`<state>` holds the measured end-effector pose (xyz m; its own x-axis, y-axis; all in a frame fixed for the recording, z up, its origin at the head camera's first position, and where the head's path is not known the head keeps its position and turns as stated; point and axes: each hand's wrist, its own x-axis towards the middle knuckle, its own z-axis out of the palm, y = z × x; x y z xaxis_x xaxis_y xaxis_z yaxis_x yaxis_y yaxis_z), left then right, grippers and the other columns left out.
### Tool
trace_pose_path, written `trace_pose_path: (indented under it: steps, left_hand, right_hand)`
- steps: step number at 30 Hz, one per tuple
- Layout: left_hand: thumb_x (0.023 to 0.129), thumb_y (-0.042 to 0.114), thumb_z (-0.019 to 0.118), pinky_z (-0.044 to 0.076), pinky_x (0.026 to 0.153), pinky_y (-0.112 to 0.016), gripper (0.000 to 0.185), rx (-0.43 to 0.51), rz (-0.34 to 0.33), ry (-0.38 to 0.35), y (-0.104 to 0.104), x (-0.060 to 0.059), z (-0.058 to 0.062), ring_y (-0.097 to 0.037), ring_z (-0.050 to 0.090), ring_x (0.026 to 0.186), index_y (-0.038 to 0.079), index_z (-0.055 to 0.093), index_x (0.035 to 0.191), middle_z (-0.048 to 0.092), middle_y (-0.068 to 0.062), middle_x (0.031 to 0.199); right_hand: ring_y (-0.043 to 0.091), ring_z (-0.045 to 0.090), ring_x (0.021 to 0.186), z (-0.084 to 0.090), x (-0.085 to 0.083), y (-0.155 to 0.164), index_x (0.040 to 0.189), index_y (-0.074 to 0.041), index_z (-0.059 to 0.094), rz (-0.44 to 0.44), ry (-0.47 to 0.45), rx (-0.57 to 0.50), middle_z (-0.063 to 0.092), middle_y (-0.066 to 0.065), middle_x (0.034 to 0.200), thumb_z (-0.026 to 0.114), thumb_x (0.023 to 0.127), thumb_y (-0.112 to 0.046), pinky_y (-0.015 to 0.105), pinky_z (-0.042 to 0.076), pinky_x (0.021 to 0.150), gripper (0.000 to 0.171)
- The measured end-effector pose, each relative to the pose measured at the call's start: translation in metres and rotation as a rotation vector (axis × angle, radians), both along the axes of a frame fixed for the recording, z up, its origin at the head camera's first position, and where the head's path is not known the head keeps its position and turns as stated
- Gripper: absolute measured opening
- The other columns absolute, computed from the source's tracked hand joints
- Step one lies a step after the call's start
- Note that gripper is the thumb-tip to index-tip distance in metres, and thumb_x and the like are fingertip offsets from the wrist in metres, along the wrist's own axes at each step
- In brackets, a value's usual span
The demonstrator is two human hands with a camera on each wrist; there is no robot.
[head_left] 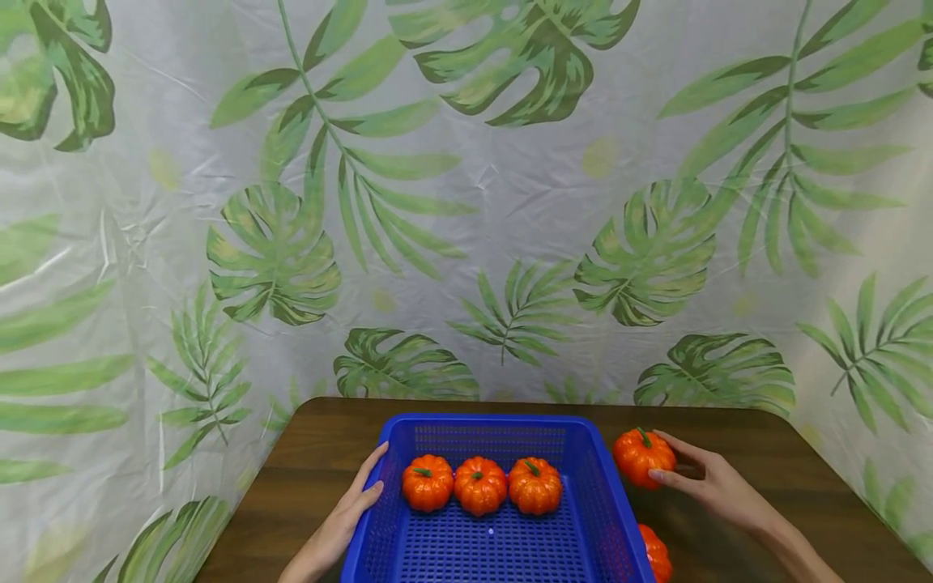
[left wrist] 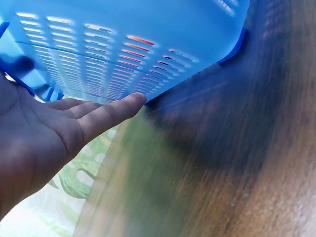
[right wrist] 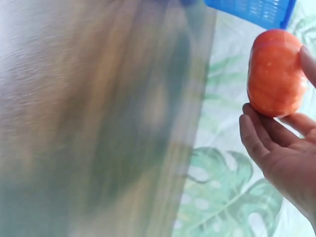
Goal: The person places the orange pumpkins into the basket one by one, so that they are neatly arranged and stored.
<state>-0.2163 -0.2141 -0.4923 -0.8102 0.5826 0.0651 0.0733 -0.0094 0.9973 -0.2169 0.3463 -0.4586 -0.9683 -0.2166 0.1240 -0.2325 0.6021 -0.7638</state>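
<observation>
The right hand (head_left: pixel 710 482) holds a small orange pumpkin (head_left: pixel 641 456) in its curled fingers, just beside the right wall of the blue basket (head_left: pixel 590 518) on the brown table (head_left: pixel 306 478). The left hand (head_left: pixel 342 518) lies flat with straight fingers against the basket's left wall — it grips nothing. Three more pumpkins (head_left: pixel 479 484) sit in a row inside the basket, and another pumpkin (head_left: pixel 656 555) lies on the table by its right side — near the front.
</observation>
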Motion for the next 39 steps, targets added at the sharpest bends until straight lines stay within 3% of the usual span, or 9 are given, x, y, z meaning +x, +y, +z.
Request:
trace_pose_path:
  steps: [5,13,22,25,27,32,39]
  left_hand:
    - [0.116,0.03,0.021,0.051,0.104,-0.038,0.06,0.005,0.005,-0.007,-0.001,0.001,0.0,-0.039,0.046,0.139,0.022,-0.012,0.166,-0.007,-0.025,0.171]
    - [0.116,0.03,0.022,0.052,0.104,-0.039,0.061,0.013,0.01,-0.005,-0.002,0.002,0.0,-0.039,0.047,0.138,0.021,-0.011,0.166,-0.007,-0.025,0.171]
    - [0.116,0.028,0.022,0.053,0.102,-0.037,0.061,0.023,0.012,0.001,-0.005,0.002,-0.002,-0.033,0.054,0.132,0.019,-0.011,0.166,-0.007,-0.026,0.17]
    - [0.116,0.03,0.022,0.053,0.101,-0.037,0.061,0.024,0.014,-0.005,-0.004,0.002,-0.002,-0.032,0.056,0.131,0.021,-0.011,0.166,-0.004,-0.026,0.17]
    - [0.116,0.03,0.022,0.054,0.101,-0.038,0.061,0.023,0.013,-0.006,-0.004,0.002,-0.002,-0.035,0.055,0.131,0.022,-0.01,0.166,-0.003,-0.025,0.17]
    - [0.116,0.029,0.022,0.053,0.102,-0.039,0.061,0.02,0.016,0.005,-0.001,0.001,-0.002,-0.042,0.051,0.134,0.021,-0.01,0.166,-0.002,-0.026,0.171]
    - [0.116,0.028,0.022,0.051,0.104,-0.039,0.06,0.017,0.025,0.023,-0.001,0.0,-0.001,-0.045,0.047,0.137,0.019,-0.01,0.166,-0.002,-0.026,0.171]
  right_hand:
    - [-0.011,0.059,0.111,0.014,-0.005,-0.008,0.16,-0.007,0.038,0.002,0.019,0.007,0.056,0.027,0.147,0.069,0.101,-0.027,0.019,0.055,0.083,0.069]
    - [-0.011,0.06,0.112,0.038,-0.009,-0.024,0.157,-0.004,0.042,0.037,0.072,-0.015,0.058,0.027,0.146,0.07,0.1,-0.024,0.017,0.055,0.085,0.066]
    - [-0.009,0.059,0.117,0.05,-0.005,-0.066,0.159,-0.006,0.039,0.181,0.017,-0.078,0.055,0.026,0.149,0.068,0.101,-0.021,0.018,0.053,0.091,0.067]
    - [0.002,0.063,0.122,0.051,-0.002,-0.082,0.16,-0.004,0.037,0.233,-0.01,-0.104,0.054,0.027,0.15,0.068,0.101,-0.02,0.019,0.054,0.092,0.068]
    - [0.017,0.064,0.127,0.05,-0.001,-0.092,0.16,-0.002,0.036,0.261,-0.023,-0.107,0.052,0.029,0.15,0.067,0.102,-0.02,0.02,0.053,0.093,0.068]
    - [0.046,0.052,0.136,0.044,0.002,-0.115,0.158,0.0,0.038,0.311,-0.063,-0.085,0.049,0.026,0.155,0.068,0.101,-0.024,0.019,0.05,0.097,0.069]
    - [0.042,0.055,0.135,0.039,0.007,-0.148,0.158,-0.005,0.041,0.427,-0.112,-0.044,0.053,0.021,0.153,0.068,0.101,-0.028,0.027,0.051,0.102,0.067]
